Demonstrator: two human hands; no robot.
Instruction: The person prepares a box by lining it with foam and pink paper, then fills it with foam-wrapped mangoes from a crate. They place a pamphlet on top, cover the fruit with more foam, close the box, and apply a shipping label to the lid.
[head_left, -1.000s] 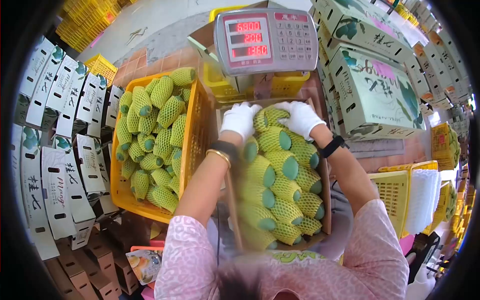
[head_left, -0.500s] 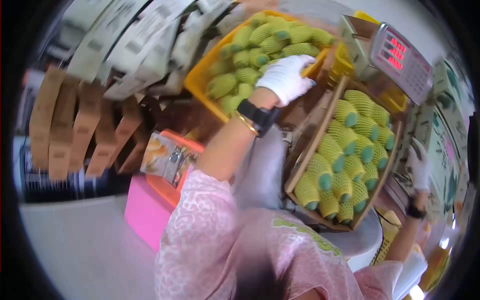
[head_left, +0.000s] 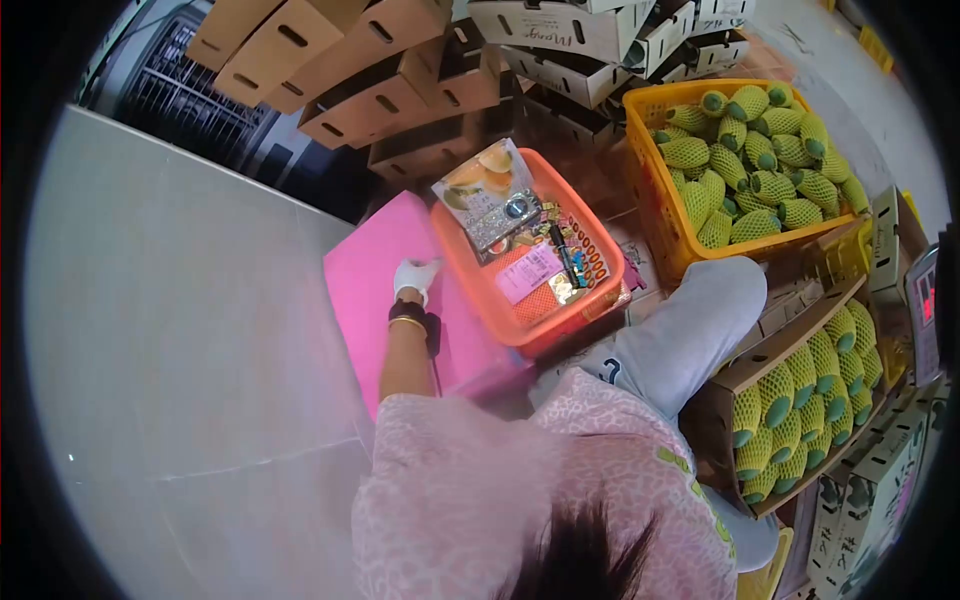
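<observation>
My left hand [head_left: 416,278], in a white glove with a dark band and a gold bangle at the wrist, is on a bright pink sheet [head_left: 375,250] beside the orange basket. Its fingers look curled in against the pink surface; their tips are hidden. The orange basket [head_left: 608,245] holds a silver patterned case [head_left: 505,222], a black marker [head_left: 563,250], a pink printed label [head_left: 528,272], a picture card [head_left: 485,178] and small loose items. My right hand is out of view.
A yellow crate [head_left: 655,175] of mangoes in green foam nets stands at the upper right. An open carton [head_left: 720,400] of netted mangoes is by my knee. Brown cartons [head_left: 300,45] and white mango cartons [head_left: 565,28] are stacked behind. A scale [head_left: 924,315] shows at the right edge.
My left hand has moved from the yellow crate's edge to the pink sheet on the left. The view has swung left, and my right hand has gone out of sight.
</observation>
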